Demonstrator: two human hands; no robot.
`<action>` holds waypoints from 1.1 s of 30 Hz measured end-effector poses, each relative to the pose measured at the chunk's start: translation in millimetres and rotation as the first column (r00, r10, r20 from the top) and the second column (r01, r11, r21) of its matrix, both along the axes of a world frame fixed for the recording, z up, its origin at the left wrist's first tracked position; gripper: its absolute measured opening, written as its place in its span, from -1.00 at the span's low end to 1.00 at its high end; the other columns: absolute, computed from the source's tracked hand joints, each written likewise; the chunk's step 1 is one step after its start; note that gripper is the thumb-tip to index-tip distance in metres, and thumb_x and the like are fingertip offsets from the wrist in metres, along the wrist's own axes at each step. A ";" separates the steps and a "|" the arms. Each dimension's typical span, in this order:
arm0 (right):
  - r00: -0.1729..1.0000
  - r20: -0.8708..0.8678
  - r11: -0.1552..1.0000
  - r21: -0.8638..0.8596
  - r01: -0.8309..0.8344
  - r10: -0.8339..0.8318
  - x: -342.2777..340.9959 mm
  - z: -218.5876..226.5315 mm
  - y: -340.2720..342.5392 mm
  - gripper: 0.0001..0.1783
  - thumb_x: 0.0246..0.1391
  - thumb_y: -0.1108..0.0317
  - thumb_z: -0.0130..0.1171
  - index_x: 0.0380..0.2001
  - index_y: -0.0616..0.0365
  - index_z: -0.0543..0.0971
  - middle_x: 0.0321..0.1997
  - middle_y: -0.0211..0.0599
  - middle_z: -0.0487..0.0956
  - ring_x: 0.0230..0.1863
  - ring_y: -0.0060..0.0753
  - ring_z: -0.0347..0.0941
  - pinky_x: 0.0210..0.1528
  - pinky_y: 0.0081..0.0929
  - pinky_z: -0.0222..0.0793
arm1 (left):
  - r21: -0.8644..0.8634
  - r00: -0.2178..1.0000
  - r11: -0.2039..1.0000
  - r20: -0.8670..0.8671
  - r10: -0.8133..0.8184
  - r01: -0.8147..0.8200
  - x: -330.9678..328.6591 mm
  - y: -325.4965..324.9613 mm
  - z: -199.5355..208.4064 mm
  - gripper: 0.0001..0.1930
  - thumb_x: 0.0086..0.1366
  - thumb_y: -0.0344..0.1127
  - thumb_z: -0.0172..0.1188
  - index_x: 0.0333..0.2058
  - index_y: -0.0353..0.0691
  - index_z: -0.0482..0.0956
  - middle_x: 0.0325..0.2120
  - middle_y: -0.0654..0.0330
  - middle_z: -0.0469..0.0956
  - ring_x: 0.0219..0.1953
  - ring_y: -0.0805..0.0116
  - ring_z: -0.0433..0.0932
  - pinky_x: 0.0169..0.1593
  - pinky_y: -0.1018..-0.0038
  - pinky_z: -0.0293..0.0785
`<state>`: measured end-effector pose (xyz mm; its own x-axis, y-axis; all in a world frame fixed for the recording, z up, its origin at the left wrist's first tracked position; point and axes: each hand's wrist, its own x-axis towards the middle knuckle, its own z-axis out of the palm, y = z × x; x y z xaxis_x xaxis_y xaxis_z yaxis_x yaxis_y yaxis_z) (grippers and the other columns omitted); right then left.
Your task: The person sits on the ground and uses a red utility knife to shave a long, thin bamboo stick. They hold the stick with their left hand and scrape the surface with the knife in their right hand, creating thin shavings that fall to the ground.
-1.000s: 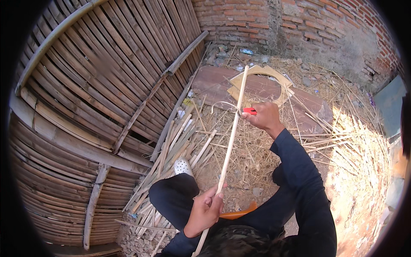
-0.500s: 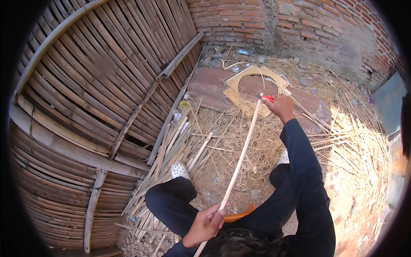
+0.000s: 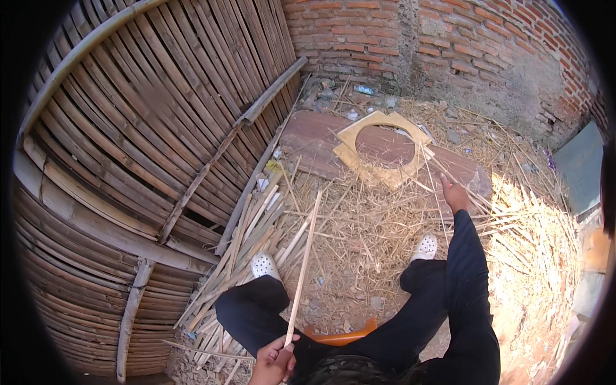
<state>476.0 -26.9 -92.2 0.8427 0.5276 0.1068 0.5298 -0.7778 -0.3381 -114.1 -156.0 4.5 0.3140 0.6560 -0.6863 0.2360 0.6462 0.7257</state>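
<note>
In my left hand [image 3: 274, 360], low in the view, the fingers are closed round the near end of a long, pale bamboo strip [image 3: 304, 263]. The strip slants upward and away, its far end free above the pile on the left. My right hand [image 3: 455, 194] is closed and reaches out to the right, beside the holed board, apart from the strip. It grips a small red-handled knife, mostly hidden by the fingers. Thin shavings lie between that hand and the yellowish board [image 3: 346, 157] with a large round hole.
Split bamboo pieces [image 3: 256, 237] are heaped by the slatted bamboo wall [image 3: 128, 128] on my left. Shavings [image 3: 366, 237] cover the ground between my white clogs. A brown panel [image 3: 311, 138] lies under the holed board. Ahead rises a brick wall [image 3: 359, 42]. Something orange [image 3: 343, 337] shows beneath me.
My right hand has left the strip's far end and moved right and nearer. My left hand has drawn the strip down and left. The view has shifted slightly.
</note>
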 end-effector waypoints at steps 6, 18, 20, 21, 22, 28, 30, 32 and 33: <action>0.936 -0.016 0.913 0.225 -0.340 0.353 -98.3 56.3 19.5 -0.12 0.06 -0.48 -0.21 -0.62 0.23 0.56 -0.60 0.09 0.52 -0.46 0.12 0.51 -0.38 -0.05 0.36 | 0.273 0.976 0.955 0.151 -0.158 0.113 51.3 51.5 5.2 -0.63 0.43 -0.37 -0.06 0.17 -0.27 0.35 -0.66 0.37 0.34 -0.74 0.69 0.21 -0.66 0.72 0.12; 0.310 0.362 0.241 0.224 -0.944 0.879 -274.6 64.0 -23.1 -0.27 -0.18 -0.50 0.11 -0.78 0.01 0.51 -0.81 -0.31 0.45 -0.77 -0.25 0.44 -0.70 -0.35 0.27 | 0.222 0.928 0.975 0.365 -0.073 -0.011 89.6 75.5 14.9 -0.59 0.42 -0.34 -0.05 0.22 -0.24 0.30 -0.58 0.40 0.34 -0.67 0.70 0.17 -0.58 0.73 0.13; 0.294 0.420 0.237 0.184 -0.954 0.858 -269.2 64.4 -15.6 -0.27 -0.20 -0.50 0.12 -0.80 0.01 0.50 -0.81 -0.32 0.45 -0.78 -0.27 0.43 -0.71 -0.38 0.26 | 0.209 0.922 0.978 0.382 -0.066 -0.017 91.7 74.9 17.4 -0.57 0.43 -0.34 -0.05 0.24 -0.21 0.28 -0.59 0.41 0.31 -0.68 0.70 0.16 -0.59 0.72 0.13; 0.303 0.450 0.225 0.219 -0.949 0.840 -270.7 64.7 -14.1 -0.27 -0.21 -0.50 0.13 -0.80 0.02 0.51 -0.81 -0.32 0.44 -0.79 -0.30 0.41 -0.72 -0.39 0.25 | 0.203 0.919 0.979 0.390 -0.064 -0.017 93.0 74.9 20.4 -0.57 0.43 -0.34 -0.05 0.24 -0.21 0.27 -0.59 0.41 0.30 -0.68 0.71 0.16 -0.59 0.72 0.13; 0.337 0.458 0.243 0.253 -0.936 0.822 -270.2 65.1 -13.3 -0.27 -0.20 -0.49 0.13 -0.81 0.03 0.48 -0.83 -0.32 0.42 -0.79 -0.28 0.40 -0.71 -0.36 0.25 | 0.196 0.915 0.980 0.398 -0.063 -0.018 93.9 73.9 22.2 -0.56 0.43 -0.34 -0.05 0.25 -0.21 0.27 -0.60 0.41 0.29 -0.68 0.71 0.16 -0.59 0.73 0.13; 0.605 0.296 0.540 0.275 -0.795 0.739 -234.3 63.0 13.1 -0.25 -0.12 -0.46 0.08 -0.82 0.07 0.44 -0.86 -0.25 0.38 -0.78 -0.18 0.39 -0.70 -0.27 0.24 | 0.116 0.912 0.993 0.406 -0.064 0.018 92.6 58.0 13.9 -0.56 0.41 -0.33 -0.03 0.23 -0.26 0.27 -0.64 0.39 0.27 -0.76 0.68 0.11 -0.62 0.69 0.10; 0.483 0.267 0.426 0.245 -0.871 0.834 -260.6 61.4 -7.3 -0.25 -0.09 -0.45 0.05 -0.82 0.07 0.45 -0.86 -0.23 0.39 -0.77 -0.16 0.39 -0.70 -0.26 0.24 | 0.174 0.924 0.985 0.377 -0.062 -0.005 94.5 64.6 17.5 -0.56 0.41 -0.33 -0.04 0.24 -0.25 0.26 -0.64 0.39 0.26 -0.76 0.68 0.10 -0.62 0.69 0.11; 0.354 0.344 0.279 0.249 -0.927 0.870 -277.7 66.2 -20.4 -0.29 -0.11 -0.45 0.08 -0.79 0.02 0.50 -0.84 -0.31 0.41 -0.77 -0.21 0.41 -0.69 -0.30 0.26 | 0.210 0.928 0.978 0.367 -0.063 -0.017 91.9 69.8 19.8 -0.56 0.41 -0.34 -0.04 0.24 -0.25 0.26 -0.64 0.39 0.26 -0.76 0.67 0.10 -0.61 0.69 0.11; 0.334 0.355 0.261 0.237 -0.936 0.873 -278.9 73.2 -20.7 -0.31 -0.11 -0.45 0.08 -0.74 0.00 0.55 -0.82 -0.34 0.44 -0.75 -0.24 0.43 -0.69 -0.34 0.29 | 0.209 0.930 0.978 0.364 -0.053 -0.026 91.6 69.8 19.5 -0.56 0.41 -0.34 -0.04 0.24 -0.25 0.26 -0.65 0.39 0.25 -0.75 0.68 0.10 -0.61 0.69 0.11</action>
